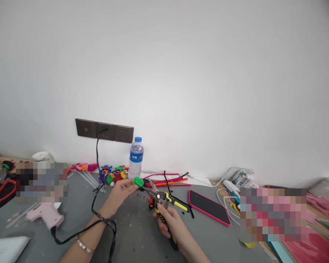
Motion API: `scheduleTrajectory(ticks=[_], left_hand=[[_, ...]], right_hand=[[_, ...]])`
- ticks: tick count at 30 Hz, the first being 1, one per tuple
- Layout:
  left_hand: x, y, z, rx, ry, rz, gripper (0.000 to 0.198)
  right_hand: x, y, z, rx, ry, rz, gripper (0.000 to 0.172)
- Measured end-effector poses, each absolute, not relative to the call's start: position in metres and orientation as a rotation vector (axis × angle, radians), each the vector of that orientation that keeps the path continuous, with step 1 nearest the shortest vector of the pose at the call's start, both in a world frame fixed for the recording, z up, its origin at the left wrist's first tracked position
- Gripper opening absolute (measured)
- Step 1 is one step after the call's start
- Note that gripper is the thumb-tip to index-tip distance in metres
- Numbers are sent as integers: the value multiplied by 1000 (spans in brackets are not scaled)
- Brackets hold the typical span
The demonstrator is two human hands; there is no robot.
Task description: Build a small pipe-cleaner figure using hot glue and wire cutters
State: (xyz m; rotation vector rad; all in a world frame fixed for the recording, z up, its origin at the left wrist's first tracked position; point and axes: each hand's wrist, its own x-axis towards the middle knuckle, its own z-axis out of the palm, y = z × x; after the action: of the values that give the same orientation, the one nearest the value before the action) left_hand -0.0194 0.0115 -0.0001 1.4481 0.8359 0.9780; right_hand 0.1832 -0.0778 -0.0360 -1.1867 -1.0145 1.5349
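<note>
green fuzzy piece [138,181], probably a coiled pipe cleaner, looks light, soft and bendable, pinched at its left end by left hand [122,190] above the worktop [137,233], while right hand [168,219] closes around yellow-black pliers [164,199] whose tips meet it.

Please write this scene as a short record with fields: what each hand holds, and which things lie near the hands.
left hand: pinches a small green fuzzy piece between its fingertips
right hand: grips yellow-and-black hand pliers, tips at the green piece
surface: grey worktable with small scraps
left of hands: pink glue gun with black cord
right of hands: black phone in pink case
behind hands: clear water bottle with blue cap; coloured pipe-cleaner sticks
</note>
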Motion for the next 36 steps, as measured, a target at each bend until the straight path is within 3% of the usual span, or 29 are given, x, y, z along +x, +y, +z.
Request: scheduleTrajectory(ticks=[7,31,36], left_hand=[[-18,8,7,1575,1002,1016,42],[-24,6,13,1880,945,987,21],[-22,10,10,1734,898,945,26]], right_hand=[[182,-77,-35,-1223,-1052,1523,64],[176,-80,-36,-1342,-1087,1430,66],[175,-80,-34,-1366,-1081,1418,68]])
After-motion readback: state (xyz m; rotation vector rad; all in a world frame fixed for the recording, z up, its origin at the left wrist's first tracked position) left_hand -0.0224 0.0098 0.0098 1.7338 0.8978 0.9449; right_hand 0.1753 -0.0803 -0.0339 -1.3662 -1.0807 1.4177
